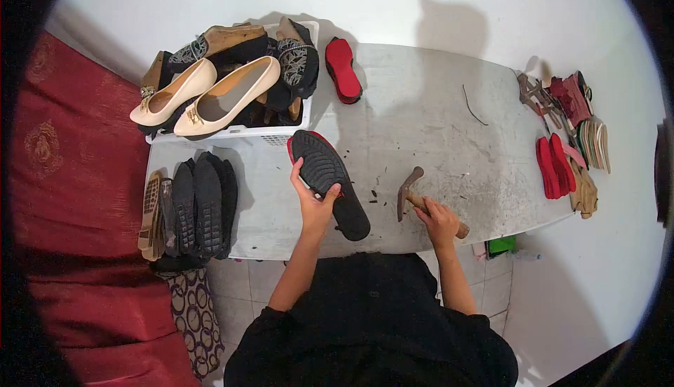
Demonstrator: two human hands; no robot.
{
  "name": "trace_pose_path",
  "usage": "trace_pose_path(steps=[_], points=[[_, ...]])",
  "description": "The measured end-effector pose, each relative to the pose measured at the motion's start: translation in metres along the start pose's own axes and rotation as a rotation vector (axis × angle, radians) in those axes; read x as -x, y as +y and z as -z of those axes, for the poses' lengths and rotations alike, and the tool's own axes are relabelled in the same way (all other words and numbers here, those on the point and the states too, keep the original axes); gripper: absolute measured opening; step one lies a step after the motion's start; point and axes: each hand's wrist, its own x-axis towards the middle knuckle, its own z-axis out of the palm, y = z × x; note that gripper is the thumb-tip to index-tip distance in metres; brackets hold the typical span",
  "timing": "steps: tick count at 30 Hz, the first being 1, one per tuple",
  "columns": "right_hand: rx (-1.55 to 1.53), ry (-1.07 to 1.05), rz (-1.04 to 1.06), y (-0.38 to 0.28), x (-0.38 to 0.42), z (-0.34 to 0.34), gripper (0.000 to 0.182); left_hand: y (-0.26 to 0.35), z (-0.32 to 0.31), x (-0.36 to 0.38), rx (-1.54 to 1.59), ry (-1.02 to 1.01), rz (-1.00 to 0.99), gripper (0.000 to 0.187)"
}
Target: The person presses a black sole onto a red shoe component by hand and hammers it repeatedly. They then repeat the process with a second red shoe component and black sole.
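My left hand [317,203] grips a black ridged shoe sole [328,176] with a red edge along its upper side. The tread faces up toward me, and my thumb and fingers wrap its sides. In my right hand [441,222] is a hammer [410,194], held by its wooden handle. Its rusty metal head lies to the left of my fist, apart from the sole. Small dark scraps are scattered on the table [393,127] between the two hands. Farther back lies a red-topped sole [342,71].
A white basket [232,134] at the back left holds dark shoes with cream flats [232,95] on top. Several black soles [203,204] stand at the left edge. Red insoles [552,166] and strap pieces [570,99] sit at the right. A red cloth [70,176] covers something at far left.
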Motion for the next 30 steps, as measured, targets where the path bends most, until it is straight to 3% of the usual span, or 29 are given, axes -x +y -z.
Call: trace_pose_path(steps=[7,9,22,24,25,27,28,30], points=[[0.057,0.0,0.069,0.003,0.012,-0.013,0.035,0.007,-0.011,0.006,0.057,-0.035,0.014,0.083],[0.047,-0.049,0.039,-0.001,0.014,-0.016,0.034,0.008,-0.013,0.008,0.105,-0.049,0.094,0.084],[-0.086,-0.111,-0.084,-0.017,0.002,-0.01,0.029,0.007,-0.021,0.013,0.164,-0.126,0.112,0.088],[-0.573,-0.123,-0.294,-0.031,-0.006,-0.007,0.024,0.01,-0.024,0.014,0.155,-0.144,0.106,0.089],[-0.573,-0.122,-0.295,-0.034,-0.005,-0.013,0.024,0.012,-0.025,0.015,0.154,-0.145,0.107,0.089],[-1.412,-0.657,-0.695,-0.04,-0.001,-0.028,0.042,0.016,-0.028,0.017,0.188,-0.172,0.188,0.089],[-1.412,-0.655,-0.695,-0.053,-0.011,-0.019,0.042,0.016,-0.029,0.017,0.188,-0.173,0.188,0.089],[-1.886,-1.061,-1.236,-0.076,-0.03,-0.001,0.059,0.014,-0.032,0.018,0.182,-0.187,0.143,0.09]])
